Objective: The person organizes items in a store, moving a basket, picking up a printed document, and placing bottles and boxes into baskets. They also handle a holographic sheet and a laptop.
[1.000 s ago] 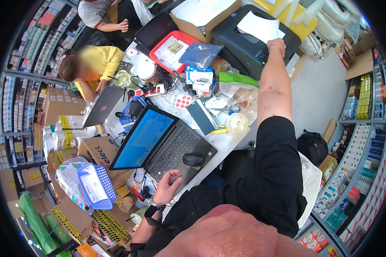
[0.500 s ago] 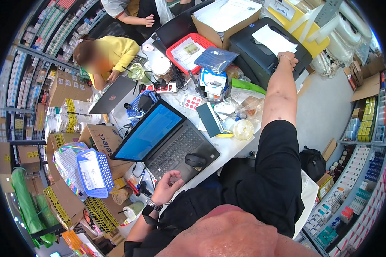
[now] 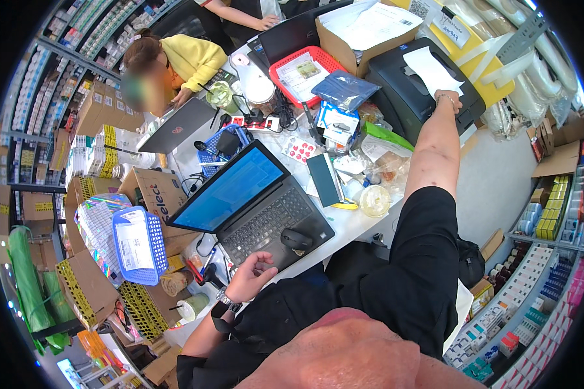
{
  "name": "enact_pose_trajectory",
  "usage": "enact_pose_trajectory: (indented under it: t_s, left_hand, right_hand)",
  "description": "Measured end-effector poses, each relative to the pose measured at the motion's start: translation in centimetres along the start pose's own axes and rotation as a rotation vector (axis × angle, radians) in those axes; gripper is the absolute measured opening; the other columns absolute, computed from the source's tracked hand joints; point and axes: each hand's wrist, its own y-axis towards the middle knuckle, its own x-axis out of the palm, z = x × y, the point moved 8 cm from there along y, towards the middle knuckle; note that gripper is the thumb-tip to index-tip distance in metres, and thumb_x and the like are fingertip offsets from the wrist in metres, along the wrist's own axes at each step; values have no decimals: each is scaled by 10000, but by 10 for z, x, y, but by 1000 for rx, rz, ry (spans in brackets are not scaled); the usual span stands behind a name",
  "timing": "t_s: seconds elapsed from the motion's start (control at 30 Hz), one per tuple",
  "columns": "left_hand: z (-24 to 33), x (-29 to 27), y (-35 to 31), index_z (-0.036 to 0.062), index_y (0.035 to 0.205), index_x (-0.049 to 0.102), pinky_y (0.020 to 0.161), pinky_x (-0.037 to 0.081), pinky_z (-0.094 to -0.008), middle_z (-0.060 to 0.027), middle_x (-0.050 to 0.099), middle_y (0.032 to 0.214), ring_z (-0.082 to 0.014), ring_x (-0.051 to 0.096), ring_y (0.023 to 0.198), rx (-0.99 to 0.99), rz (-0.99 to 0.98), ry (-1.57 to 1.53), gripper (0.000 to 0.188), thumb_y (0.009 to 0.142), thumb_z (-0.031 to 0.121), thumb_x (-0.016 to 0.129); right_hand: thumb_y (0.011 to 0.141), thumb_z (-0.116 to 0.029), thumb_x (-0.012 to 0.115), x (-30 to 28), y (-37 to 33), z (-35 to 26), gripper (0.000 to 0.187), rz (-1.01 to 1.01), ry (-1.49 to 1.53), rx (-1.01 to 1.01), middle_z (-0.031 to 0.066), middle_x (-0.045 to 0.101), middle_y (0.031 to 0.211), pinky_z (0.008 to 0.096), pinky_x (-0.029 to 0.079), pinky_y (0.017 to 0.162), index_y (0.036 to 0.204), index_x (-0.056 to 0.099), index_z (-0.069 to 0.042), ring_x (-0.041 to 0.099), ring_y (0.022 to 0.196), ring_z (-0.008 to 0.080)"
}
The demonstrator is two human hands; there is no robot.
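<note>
My right arm reaches out to the black printer [image 3: 396, 87], and my right hand [image 3: 449, 100] is closed at the near edge of a white sheet of paper [image 3: 433, 71] lying over the printer's top. My fingertips are partly hidden there. My left hand [image 3: 253, 275], with a watch at its wrist, rests by the front edge of the open laptop [image 3: 266, 223]. Its fingers are loosely bent and apart, holding nothing. A black mouse [image 3: 296, 239] sits on the laptop's palm rest, to the right of that hand.
Beside the laptop are a dark green booklet [image 3: 325, 179], a lidded plastic cup [image 3: 374, 201] and a red basket [image 3: 303, 74]. A blue basket [image 3: 157, 246] stands left. A person in yellow [image 3: 191, 61] sits across the table; another person's hand [image 3: 266, 23] shows behind.
The whole view has shifted slightly, moving the printer and table rightward in it. My right hand stays at the paper and my left by the laptop. The person behind has lowered a hand.
</note>
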Motion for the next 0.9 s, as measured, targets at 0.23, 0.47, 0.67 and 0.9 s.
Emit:
enact_pose_trajectory:
  t_s: [0.23,0.47,0.67,0.9]
  left_hand:
    - [2,-1,4,50,1209,468,703,467,-229,-21,553,1058,-80,550,824,5,0,33,424,854,139,681]
    - [4,-4,0,54,1204,459,701,478,-237,-25,538,1075,-95,549,876,-2,12,23,407,855,109,661]
    - [6,-4,1,64,1205,461,698,483,-238,-26,534,1079,-99,553,874,-1,29,50,412,850,109,666]
    - [-2,4,3,59,1211,461,708,481,-238,-28,537,1076,-99,552,883,-47,13,-5,420,850,115,669]
  right_hand:
    - [748,-219,695,16,10,0,558,-62,14,26,119,405,1322,380,412,986,1249,505,-64,483,1199,275]
    - [780,-230,636,7,0,-14,420,-67,-55,-73,157,467,1326,346,460,933,1160,615,-52,493,1169,303]
    - [732,-241,688,10,15,-10,486,-86,9,-24,143,393,1393,389,451,964,1169,589,-55,493,1214,306]
    - [659,-363,770,-13,-34,-18,956,45,-51,-134,149,362,1418,431,461,962,1389,237,-51,499,1208,316]
